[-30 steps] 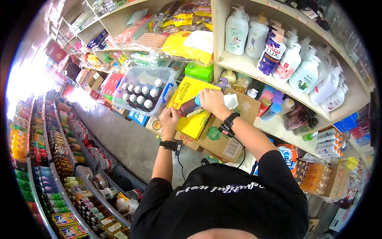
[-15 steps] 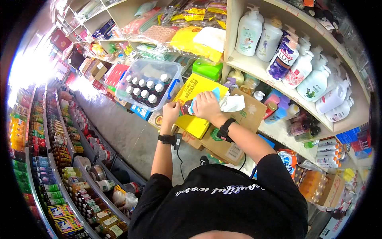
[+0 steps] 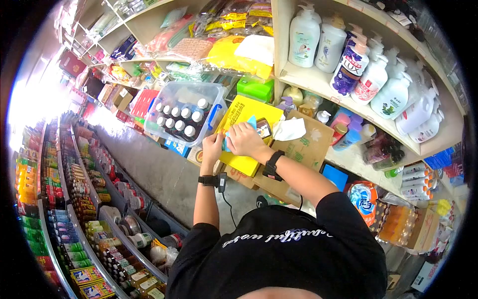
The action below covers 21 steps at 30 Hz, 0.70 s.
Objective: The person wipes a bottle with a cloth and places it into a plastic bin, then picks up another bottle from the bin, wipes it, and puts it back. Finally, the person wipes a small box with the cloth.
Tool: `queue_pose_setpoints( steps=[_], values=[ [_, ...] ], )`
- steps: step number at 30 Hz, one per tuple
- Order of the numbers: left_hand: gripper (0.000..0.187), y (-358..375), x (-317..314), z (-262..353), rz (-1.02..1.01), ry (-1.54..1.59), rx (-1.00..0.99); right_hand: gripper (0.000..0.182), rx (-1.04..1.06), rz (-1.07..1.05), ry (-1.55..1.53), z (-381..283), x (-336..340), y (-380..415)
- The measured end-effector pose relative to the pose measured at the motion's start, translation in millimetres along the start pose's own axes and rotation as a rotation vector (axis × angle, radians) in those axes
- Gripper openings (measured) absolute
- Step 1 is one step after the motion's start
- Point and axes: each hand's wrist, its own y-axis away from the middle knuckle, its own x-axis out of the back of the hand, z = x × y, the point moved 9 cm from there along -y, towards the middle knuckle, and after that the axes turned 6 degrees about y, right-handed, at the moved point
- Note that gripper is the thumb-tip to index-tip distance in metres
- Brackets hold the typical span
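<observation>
Over a yellow box (image 3: 234, 115), a dark bottle (image 3: 264, 129) with a label lies on its side, partly covered by my hands. My left hand (image 3: 212, 148) is closed around its near left end, which is hidden in the fingers. Wrapped over the bottle's middle is my right hand (image 3: 245, 141), with a light blue cloth (image 3: 253, 121) pressed under its fingers. Bits of the cloth show on both sides of that hand. The two hands almost touch. A crumpled white tissue (image 3: 290, 129) lies just right of the bottle.
Left of the box stands a clear plastic bin (image 3: 195, 89) with blue handles, holding several dark, white-capped bottles. Cardboard boxes (image 3: 311, 139) sit under the yellow one. Pump bottles (image 3: 304, 37) line the right shelf; drink bottles (image 3: 67, 199) fill the left racks.
My right hand, with the blue cloth, has slid left along the bottle toward my left hand. The bottle's right end now shows beyond it. My left hand keeps its hold.
</observation>
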Motion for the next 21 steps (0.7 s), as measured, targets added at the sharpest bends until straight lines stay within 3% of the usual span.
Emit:
queue_pose_setpoints(
  steps=[12,18,21],
  values=[
    [0.047,3.0,-1.2,-6.8,0.001,0.067,-0.013,0.024,-0.085,0.023,-0.052,62.7,24.4,19.6],
    [0.047,3.6,1.7,2.4,0.04,0.064,-0.022,0.026,-0.306,-0.091,-0.058,88.6,11.0,13.6],
    [0.047,4.9,3.5,7.0,0.106,0.005,-0.144,0.031,-0.45,-0.239,0.018,95.4,2.5,15.3]
  ],
)
